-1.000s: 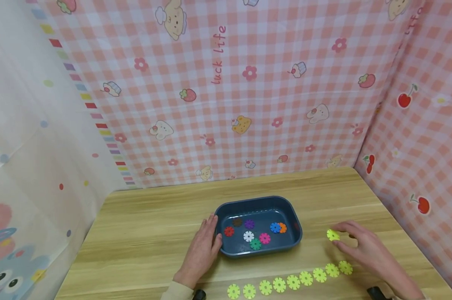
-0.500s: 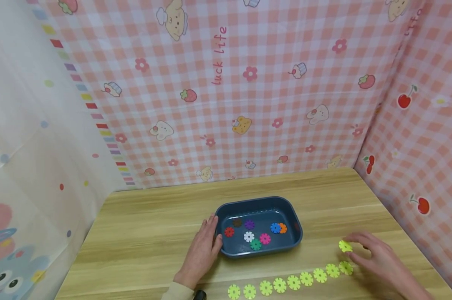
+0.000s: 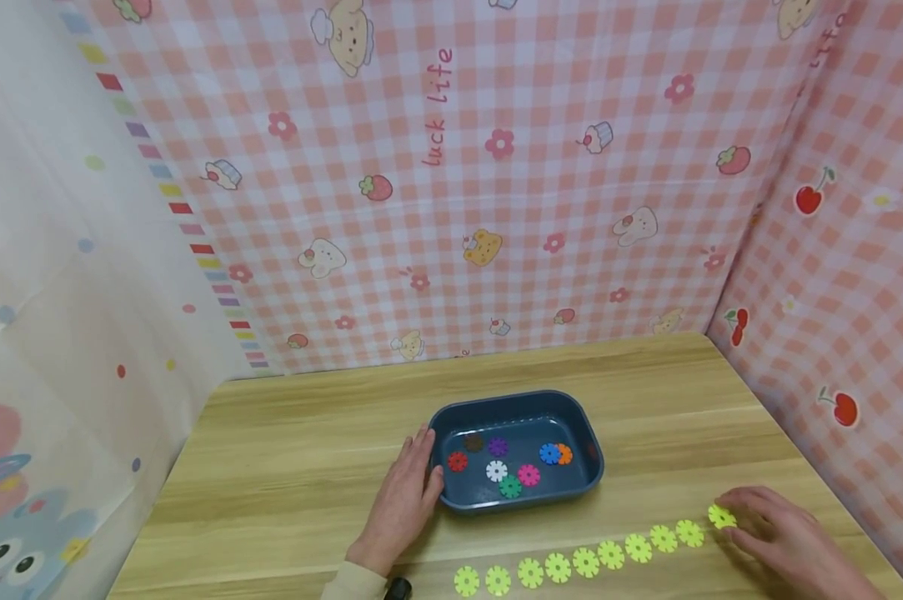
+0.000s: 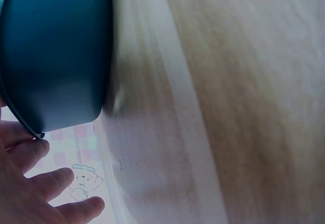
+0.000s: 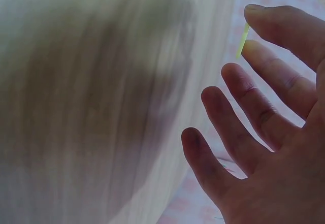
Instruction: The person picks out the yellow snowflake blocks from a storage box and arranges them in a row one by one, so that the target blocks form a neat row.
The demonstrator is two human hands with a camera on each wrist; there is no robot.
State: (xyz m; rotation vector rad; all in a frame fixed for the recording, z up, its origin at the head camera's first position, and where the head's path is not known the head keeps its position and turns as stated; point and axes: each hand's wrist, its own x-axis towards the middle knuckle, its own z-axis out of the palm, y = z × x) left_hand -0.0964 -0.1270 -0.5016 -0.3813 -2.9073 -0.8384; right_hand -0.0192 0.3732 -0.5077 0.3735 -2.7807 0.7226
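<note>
Between the thumb and index finger of my right hand (image 3: 789,537) a yellow snowflake disc (image 3: 722,517) is pinched, just past the right end of a row of yellow snowflake discs (image 3: 586,562). In the right wrist view the held disc (image 5: 242,41) shows edge-on, and the other fingers spread out. My left hand (image 3: 400,500) rests with fairly straight fingers along the left rim of a dark blue tray (image 3: 522,504). From the left wrist view, its fingertips (image 4: 40,145) lie at the tray's rim, the remaining fingers apart from it.
Inside the tray lie several snowflake discs of other colours, among them a red one (image 3: 458,462), a white one (image 3: 497,472) and a blue one (image 3: 549,453) overlapping an orange one. The wooden table (image 3: 286,467) meets checked cloth walls (image 3: 421,275) at the back and right.
My right hand has moved right and toward the near edge with the yellow snowflake disc, down to the row's right end. The left hand and tray have stayed put.
</note>
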